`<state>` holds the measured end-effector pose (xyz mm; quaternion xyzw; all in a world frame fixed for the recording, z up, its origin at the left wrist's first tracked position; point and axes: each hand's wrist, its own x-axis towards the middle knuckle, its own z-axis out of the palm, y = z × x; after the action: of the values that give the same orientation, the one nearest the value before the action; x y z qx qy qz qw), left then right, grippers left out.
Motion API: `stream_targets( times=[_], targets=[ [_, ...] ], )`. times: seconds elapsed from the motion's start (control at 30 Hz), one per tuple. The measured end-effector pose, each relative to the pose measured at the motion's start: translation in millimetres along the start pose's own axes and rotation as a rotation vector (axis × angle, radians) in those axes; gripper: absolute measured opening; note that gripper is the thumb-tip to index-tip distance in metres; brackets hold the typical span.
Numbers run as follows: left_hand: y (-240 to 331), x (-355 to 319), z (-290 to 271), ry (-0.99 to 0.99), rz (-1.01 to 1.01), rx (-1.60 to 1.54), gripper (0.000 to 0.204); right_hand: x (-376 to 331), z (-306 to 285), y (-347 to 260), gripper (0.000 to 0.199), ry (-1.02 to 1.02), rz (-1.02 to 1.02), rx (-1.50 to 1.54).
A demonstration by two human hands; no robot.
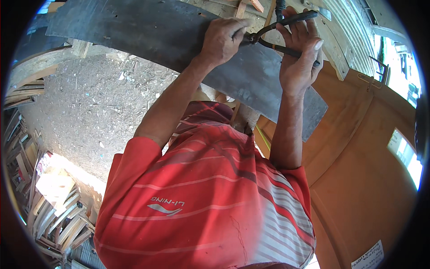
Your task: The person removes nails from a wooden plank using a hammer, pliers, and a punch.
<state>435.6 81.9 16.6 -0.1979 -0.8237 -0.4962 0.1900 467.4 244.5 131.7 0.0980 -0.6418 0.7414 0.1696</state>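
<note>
A pair of dark-handled pliers (268, 38) is held over a long dark grey board (148, 31), its handles spread wide apart. My right hand (301, 62) grips it, the thumb by the lower handle and the fingers near the upper one. Close by the pliers' head, my left hand (224, 39) is closed with its fingers curled together. Whatever lies between those fingers, and the jaws themselves, is hidden behind the hand.
A brown wooden panel (354, 148) stands along my right side. Stacked wood offcuts (62, 215) lie at the lower left, beside littered ground (103, 98). Corrugated sheet (354, 31) is at the far right, and a wooden beam (40, 67) runs on the left.
</note>
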Motion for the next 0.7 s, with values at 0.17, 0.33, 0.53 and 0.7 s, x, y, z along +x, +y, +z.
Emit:
stream_targets(
  times=[0.17,0.33,0.53,0.7],
  targets=[
    [4,-5,3,-0.134,0.058,0.054,0.029,-5,-38,68,0.076,0.269,0.096,0.184],
    [-1,-9,3,-0.134,0.032,0.066,0.033,19,9,17,0.063,-0.045,-0.046,-0.254],
    [-5,-15,7,-0.163,0.011,0.156,0.029,21,23,20,0.048,0.046,-0.003,-0.019],
    [-1,-9,2,-0.176,-0.038,0.153,0.026,55,13,27,0.05,0.059,0.076,-0.048]
  ],
)
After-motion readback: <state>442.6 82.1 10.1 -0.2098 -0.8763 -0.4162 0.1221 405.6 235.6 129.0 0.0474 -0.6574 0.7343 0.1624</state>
